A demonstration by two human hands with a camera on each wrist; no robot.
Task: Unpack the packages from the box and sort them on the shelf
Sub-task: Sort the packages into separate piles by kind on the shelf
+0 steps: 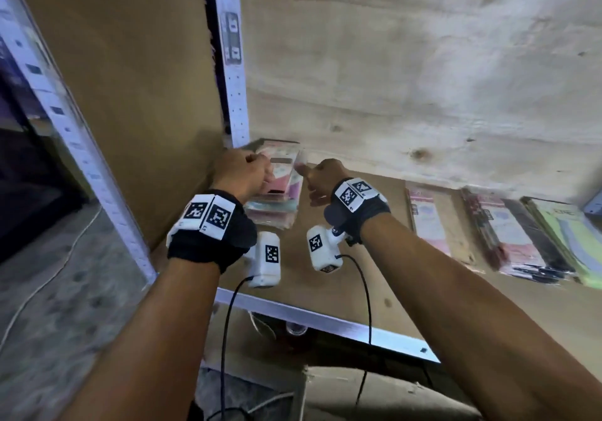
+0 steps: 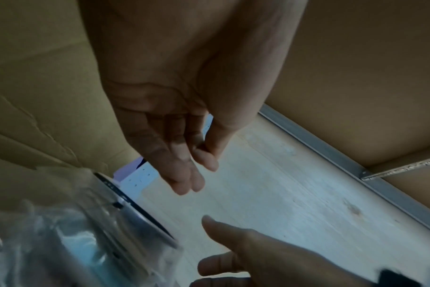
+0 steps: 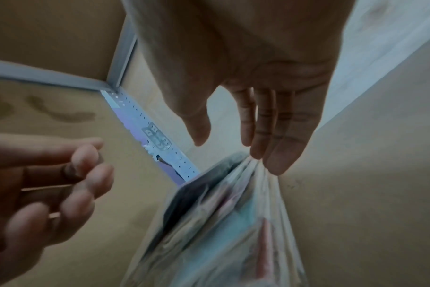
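A stack of flat plastic-wrapped packages (image 1: 277,207) lies in the back left corner of the shelf (image 1: 329,287). My left hand (image 1: 257,173) hovers over the stack's left side. In the left wrist view the left hand (image 2: 197,174) has relaxed fingers with the thumb beside them and holds nothing; the packages (image 2: 62,233) show blurred below it. My right hand (image 1: 309,176) is at the stack's right edge. In the right wrist view the right hand (image 3: 233,147) has straight fingers whose tips touch the end of the packages (image 3: 221,223).
More packages lie in a row to the right: a pink one (image 1: 430,221), a pink and black pile (image 1: 508,238) and a green one (image 1: 566,235). A cardboard side wall (image 1: 130,94), a perforated upright (image 1: 233,62) and a plywood back wall (image 1: 423,78) close the corner.
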